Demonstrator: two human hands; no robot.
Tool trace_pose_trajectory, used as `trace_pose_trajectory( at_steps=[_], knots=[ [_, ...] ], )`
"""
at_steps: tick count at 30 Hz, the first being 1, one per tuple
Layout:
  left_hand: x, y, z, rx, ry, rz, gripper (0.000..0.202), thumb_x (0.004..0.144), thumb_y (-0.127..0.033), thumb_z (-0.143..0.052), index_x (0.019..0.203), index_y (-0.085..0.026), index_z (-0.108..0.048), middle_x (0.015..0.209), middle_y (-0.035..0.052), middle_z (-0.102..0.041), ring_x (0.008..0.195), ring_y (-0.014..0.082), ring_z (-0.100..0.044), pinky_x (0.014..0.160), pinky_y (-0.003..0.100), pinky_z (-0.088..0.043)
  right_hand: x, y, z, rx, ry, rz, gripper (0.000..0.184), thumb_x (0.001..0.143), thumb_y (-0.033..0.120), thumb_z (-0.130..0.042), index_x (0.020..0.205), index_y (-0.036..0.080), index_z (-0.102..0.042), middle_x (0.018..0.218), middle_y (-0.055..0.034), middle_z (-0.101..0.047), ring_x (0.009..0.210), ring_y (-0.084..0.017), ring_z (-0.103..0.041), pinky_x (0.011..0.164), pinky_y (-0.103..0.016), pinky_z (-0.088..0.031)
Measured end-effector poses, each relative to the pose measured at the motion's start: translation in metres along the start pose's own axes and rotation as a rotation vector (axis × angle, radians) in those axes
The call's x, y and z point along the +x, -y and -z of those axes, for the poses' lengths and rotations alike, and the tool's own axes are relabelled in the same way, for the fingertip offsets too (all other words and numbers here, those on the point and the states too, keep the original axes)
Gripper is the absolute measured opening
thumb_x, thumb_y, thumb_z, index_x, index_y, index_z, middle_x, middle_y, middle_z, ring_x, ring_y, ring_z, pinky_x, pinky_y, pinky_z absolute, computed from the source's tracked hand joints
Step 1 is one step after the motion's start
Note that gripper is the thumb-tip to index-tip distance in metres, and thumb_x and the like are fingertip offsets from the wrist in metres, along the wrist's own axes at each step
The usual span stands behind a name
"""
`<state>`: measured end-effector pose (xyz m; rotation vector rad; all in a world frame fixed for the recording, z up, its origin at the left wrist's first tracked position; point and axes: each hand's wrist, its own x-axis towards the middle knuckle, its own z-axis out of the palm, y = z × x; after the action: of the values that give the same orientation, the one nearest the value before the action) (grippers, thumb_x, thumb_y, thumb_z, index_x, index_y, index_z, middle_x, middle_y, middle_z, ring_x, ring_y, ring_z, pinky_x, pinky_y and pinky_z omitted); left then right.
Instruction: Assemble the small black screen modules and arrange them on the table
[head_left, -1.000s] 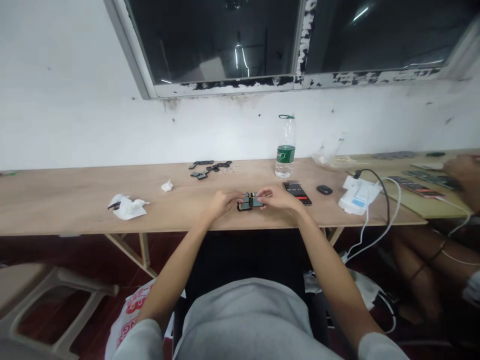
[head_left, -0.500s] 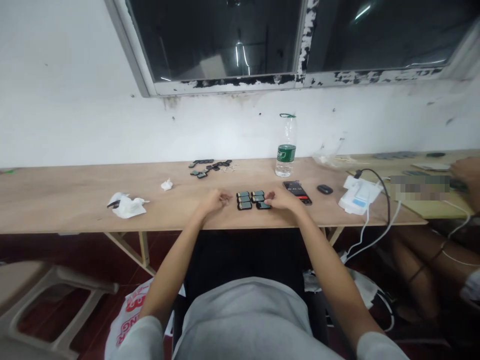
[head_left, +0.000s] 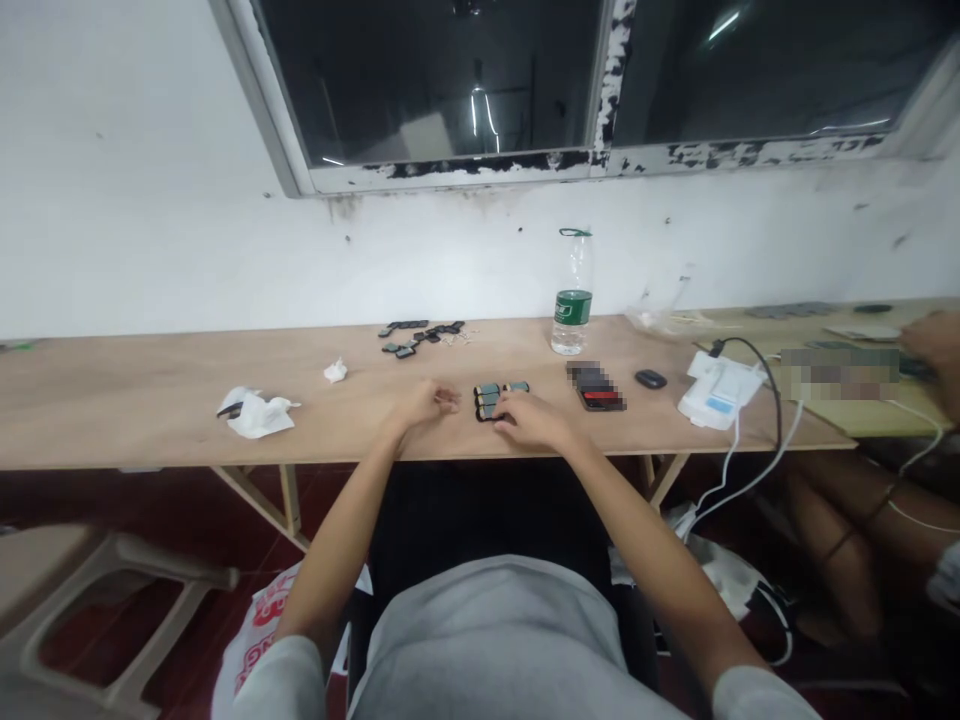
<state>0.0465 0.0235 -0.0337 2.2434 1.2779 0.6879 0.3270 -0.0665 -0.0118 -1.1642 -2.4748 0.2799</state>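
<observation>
Small flat black-edged pieces (head_left: 486,390) with grey-green faces lie on the wooden table in two short columns in front of me. To their left, my left hand (head_left: 431,402) rests at the tabletop, its fingers loosely bent and apart, with nothing seen in them. My right hand (head_left: 529,420) reaches across the right column and covers most of it. Its thumb and fingertips close at the right end of the lowest piece in the left column. One right-column piece (head_left: 516,387) shows above the knuckles.
More black-edged pieces (head_left: 405,351) lie scattered near the wall. A water bottle (head_left: 571,310), a phone (head_left: 596,387), a small black case (head_left: 650,379) and a white power strip (head_left: 716,392) with cables stand rightward. Crumpled tissues (head_left: 259,415) lie left. Another person's hand (head_left: 934,340) is far right.
My right hand has moved left, from the lowest piece of the right column to the lower end of the left column. My left hand has hardly moved.
</observation>
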Motion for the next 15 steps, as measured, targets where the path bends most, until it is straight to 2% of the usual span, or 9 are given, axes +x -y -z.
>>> trace_pose_trajectory(
  at_steps=[3, 6, 9, 11, 15],
  knots=[
    [-0.007, -0.017, 0.005, 0.065, -0.002, -0.078, 0.029, 0.094, -0.042, -0.073, 0.105, -0.018, -0.086, 0.112, 0.0122, -0.086, 0.103, 0.0292, -0.08, 0.096, 0.038, -0.063, 0.001, -0.001, -0.002, -0.013, 0.028, 0.003, 0.012, 0.1, 0.012, -0.072, 0.102, 0.015, -0.083, 0.114, -0.015, -0.078, 0.107, -0.028, -0.071, 0.1, -0.038, -0.052],
    [-0.015, -0.038, 0.003, 0.152, 0.006, -0.188, 0.027, 0.099, -0.038, -0.067, 0.107, -0.02, -0.086, 0.117, 0.0106, -0.085, 0.106, 0.0284, -0.079, 0.096, 0.036, -0.062, 0.002, -0.003, -0.004, -0.012, 0.002, 0.002, 0.012, 0.1, 0.013, -0.074, 0.109, 0.016, -0.082, 0.116, -0.0147, -0.077, 0.11, -0.029, -0.07, 0.099, -0.038, -0.051],
    [-0.019, -0.058, -0.011, 0.227, 0.03, -0.291, 0.024, 0.102, -0.033, -0.066, 0.112, -0.023, -0.087, 0.123, 0.0084, -0.083, 0.106, 0.0277, -0.078, 0.098, 0.035, -0.06, 0.002, -0.005, -0.006, -0.036, -0.013, -0.019, 0.018, 0.101, 0.016, -0.074, 0.118, 0.017, -0.08, 0.12, -0.0152, -0.075, 0.115, -0.03, -0.068, 0.102, -0.039, -0.05],
    [-0.019, -0.066, -0.025, 0.291, 0.006, -0.298, 0.022, 0.102, -0.027, -0.067, 0.108, -0.023, -0.087, 0.122, 0.0091, -0.082, 0.103, 0.0278, -0.079, 0.096, 0.035, -0.06, 0.002, -0.005, -0.006, -0.053, -0.005, -0.027, 0.018, 0.102, 0.017, -0.074, 0.119, 0.016, -0.081, 0.122, -0.0162, -0.073, 0.117, -0.031, -0.067, 0.103, -0.04, -0.05],
    [-0.014, -0.065, -0.044, 0.323, -0.022, -0.309, 0.011, 0.095, -0.024, -0.076, 0.096, -0.023, -0.087, 0.108, 0.0088, -0.082, 0.096, 0.0272, -0.078, 0.092, 0.034, -0.061, 0.002, -0.005, -0.005, -0.053, -0.004, -0.011, 0.016, 0.103, 0.016, -0.072, 0.116, 0.016, -0.082, 0.125, -0.0174, -0.072, 0.12, -0.032, -0.067, 0.104, -0.04, -0.05]
  ],
)
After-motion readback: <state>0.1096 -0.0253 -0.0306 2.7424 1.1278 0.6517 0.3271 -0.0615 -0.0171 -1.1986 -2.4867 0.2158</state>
